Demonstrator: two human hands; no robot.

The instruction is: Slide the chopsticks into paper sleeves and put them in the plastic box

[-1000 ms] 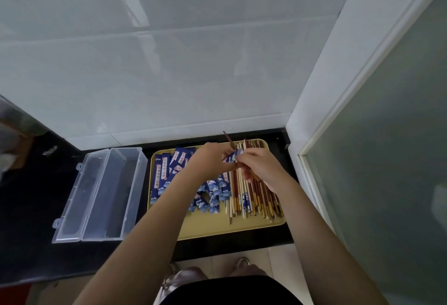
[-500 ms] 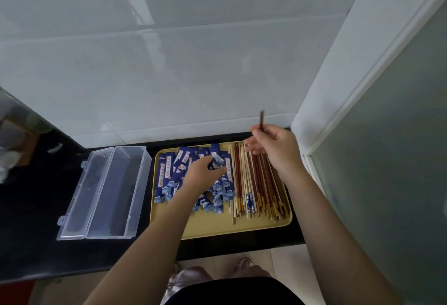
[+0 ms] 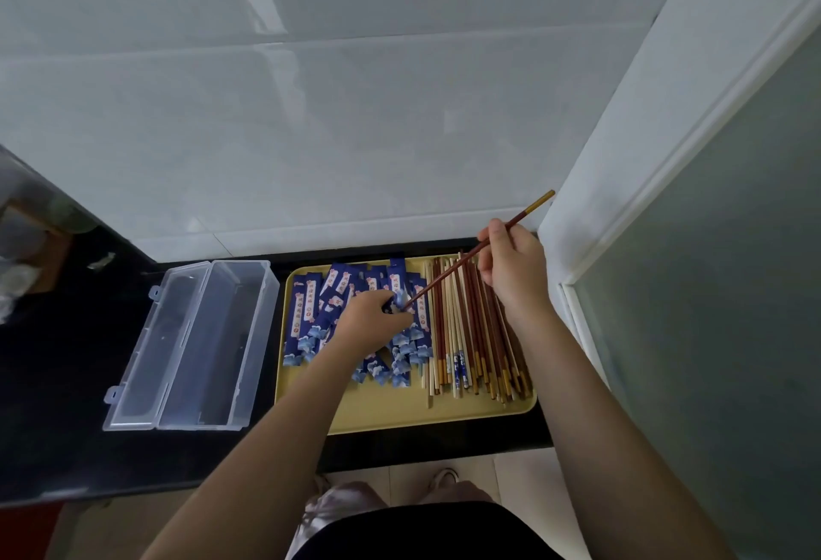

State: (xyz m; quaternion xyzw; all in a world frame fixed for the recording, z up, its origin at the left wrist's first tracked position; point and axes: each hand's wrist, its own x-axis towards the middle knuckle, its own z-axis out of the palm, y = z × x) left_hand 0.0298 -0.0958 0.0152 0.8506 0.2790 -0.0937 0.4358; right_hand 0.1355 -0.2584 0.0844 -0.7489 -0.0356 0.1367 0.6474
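Item: one red-brown chopstick (image 3: 453,276), pinched in the right hand (image 3: 511,268), held slantwise above the tray with its gold-tipped end up toward the wall corner and its thin end down at the mouth of a sleeve.

Item: blue paper sleeve (image 3: 400,299), gripped in the curled fingers of the left hand (image 3: 371,322), over the loose heap of paper sleeves (image 3: 311,310) on the left half of the yellow tray (image 3: 400,408).

Item: remaining chopsticks (image 3: 471,337), bundled on the tray's right half.

Item: plastic box (image 3: 209,337), lid open, on the dark desk (image 3: 66,382) just left of the tray; nothing visible inside.

Risks, as judged:
- Tip misses the sleeve mouth and creases or tears the paper (the opening is hidden by fingers, so alignment cannot be confirmed).
- Only one stick appears to be held; a sleeve may go out half-filled.
- The left hand's grip may flatten the sleeve shut.
- The forearm may scatter the heap.
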